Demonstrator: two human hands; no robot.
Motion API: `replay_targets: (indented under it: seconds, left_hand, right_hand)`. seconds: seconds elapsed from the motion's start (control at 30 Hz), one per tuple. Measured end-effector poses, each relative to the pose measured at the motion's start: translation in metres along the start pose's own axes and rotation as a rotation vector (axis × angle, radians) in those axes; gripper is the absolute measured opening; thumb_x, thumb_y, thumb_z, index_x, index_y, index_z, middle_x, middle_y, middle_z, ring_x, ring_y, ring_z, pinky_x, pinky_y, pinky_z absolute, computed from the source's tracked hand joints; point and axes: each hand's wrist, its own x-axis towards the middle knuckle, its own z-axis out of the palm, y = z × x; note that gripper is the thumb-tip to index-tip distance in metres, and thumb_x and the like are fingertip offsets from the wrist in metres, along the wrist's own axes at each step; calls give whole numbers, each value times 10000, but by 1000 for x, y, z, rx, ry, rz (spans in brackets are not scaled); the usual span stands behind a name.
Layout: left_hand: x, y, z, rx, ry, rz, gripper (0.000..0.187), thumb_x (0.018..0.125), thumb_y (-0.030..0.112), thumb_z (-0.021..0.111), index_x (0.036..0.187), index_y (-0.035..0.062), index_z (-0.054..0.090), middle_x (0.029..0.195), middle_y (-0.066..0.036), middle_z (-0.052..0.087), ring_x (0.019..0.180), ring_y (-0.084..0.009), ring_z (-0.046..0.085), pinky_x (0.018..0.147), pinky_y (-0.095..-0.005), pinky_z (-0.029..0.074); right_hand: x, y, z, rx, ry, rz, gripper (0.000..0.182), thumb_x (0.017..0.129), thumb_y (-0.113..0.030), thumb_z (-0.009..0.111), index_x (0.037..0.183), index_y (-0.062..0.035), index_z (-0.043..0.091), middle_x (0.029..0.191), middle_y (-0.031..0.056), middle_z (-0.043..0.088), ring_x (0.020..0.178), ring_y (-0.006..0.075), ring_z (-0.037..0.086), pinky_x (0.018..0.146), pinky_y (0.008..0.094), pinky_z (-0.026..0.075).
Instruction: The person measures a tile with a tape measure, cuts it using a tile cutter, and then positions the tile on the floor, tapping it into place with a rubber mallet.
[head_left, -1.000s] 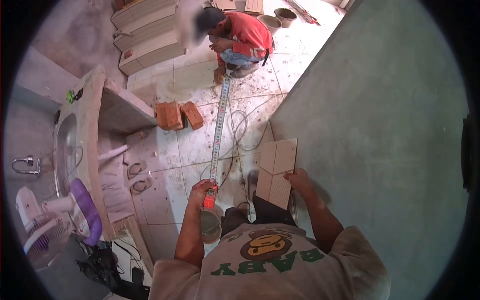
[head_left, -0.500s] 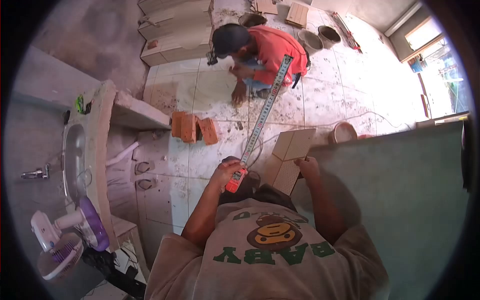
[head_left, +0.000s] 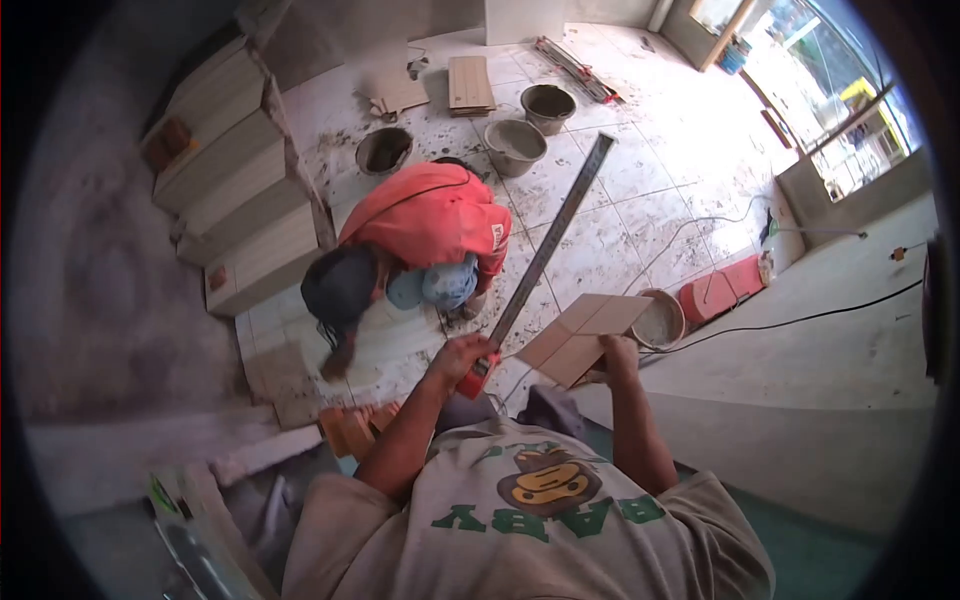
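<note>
Dirty tiled floor (head_left: 670, 150), stairs (head_left: 235, 180) upper left: tape out, tile in hand

Step in hand, by the look: holding tape extended and tile at once. Next move probably calls for steady left wrist, blade free of kinks, tile clear of bucket (head_left: 660, 322) at right.

Left hand (head_left: 460, 358), lower centre: grip clamped round red tape case (head_left: 477, 380). Tape blade (head_left: 550, 240) straight, dark from this angle, out toward upper right; free end apparently mid-air, floor contact not clear. Right hand (head_left: 620, 358), right of centre: grip clamped on near edge of tile (head_left: 575, 330), fingers partly hidden. Tile beige, tilted, seam lines across face; single or stacked, can't tell. Co-worker in red (head_left: 425, 220) crouched left of centre.
</note>
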Motion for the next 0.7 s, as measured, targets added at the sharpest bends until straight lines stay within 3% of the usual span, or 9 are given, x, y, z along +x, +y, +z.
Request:
replay_targets:
  seconds: [0.03, 0.1, 0.2, 0.3, 0.4, 0.47, 0.53, 0.63, 0.7]
  left_hand:
    - [21, 25, -1, 26, 8, 1, 208, 843, 279, 642, 870, 73, 658, 755, 19, 634, 627, -50, 532, 591, -196, 397]
    - [60, 66, 0, 62, -41, -3, 204, 841, 279, 646, 856, 76, 653, 748, 18, 630, 624, -47, 531, 584, -196, 395]
    - [116, 124, 16, 99, -105, -14, 201, 838, 278, 651, 835, 78, 642, 720, 24, 612, 605, -38, 522, 564, -197, 389]
    - [186, 141, 33, 72, -183, -51, 215, 842, 266, 647, 876, 54, 633, 785, -26, 638, 680, -84, 572, 617, -224, 430]
    - [254, 141, 55, 41, -209, -24, 227, 842, 265, 645, 882, 42, 635, 787, -35, 642, 670, -90, 583, 622, -232, 449]
    - [302, 148, 74, 31, -197, -130, 233, 846, 255, 638, 897, 28, 637, 793, -56, 647, 669, -107, 597, 637, -241, 466]
    - [347, 163, 92, 13, -184, -134, 230, 851, 243, 628, 903, 19, 633, 783, -69, 642, 678, -130, 607, 644, -248, 475]
    - [426, 194, 115, 15, -68, -187, 195, 866, 216, 604, 897, 24, 621, 788, -78, 641, 693, -148, 614, 641, -273, 487]
    - [480, 223, 128, 18, -119, -141, 187, 873, 213, 594, 899, 29, 616, 793, -78, 643, 690, -146, 612, 640, -273, 485]
  right_hand:
    - [7, -11, -5, 18, 22, 17, 272, 749, -134, 609, 931, 67, 631, 895, 125, 629, 743, 224, 617, 665, 330, 499]
    - [19, -49, -12, 75, 174, 124, 291, 780, -143, 564, 985, 63, 571, 932, 142, 591, 775, 260, 637, 649, 397, 568]
    - [54, -73, -34, 276, 326, 167, 252, 803, -136, 551, 988, 35, 561, 930, 136, 594, 777, 266, 642, 660, 414, 572]
    - [91, -91, -58, 286, 475, 168, 279, 820, -141, 544, 1037, 34, 537, 962, 145, 603, 787, 271, 649, 663, 419, 573]
    - [136, -92, -89, 297, 513, 211, 312, 822, -144, 539, 1080, 29, 519, 1007, 161, 605, 820, 277, 653, 677, 421, 572]
    - [176, -97, -108, 346, 480, 205, 317, 816, -129, 526, 1099, 14, 518, 1048, 175, 601, 862, 292, 650, 687, 433, 571]
    - [220, -114, -122, 547, 555, 324, 367, 813, -97, 501, 1158, 26, 488, 984, 149, 603, 774, 263, 654, 611, 396, 575]
    - [294, -136, -149, 477, 590, 368, 321, 808, -92, 517, 1105, 31, 517, 941, 133, 596, 748, 264, 641, 610, 414, 571]
    - [333, -188, -150, 349, 623, 441, 273, 794, -83, 543, 1043, 29, 549, 909, 119, 588, 716, 257, 624, 611, 394, 571]
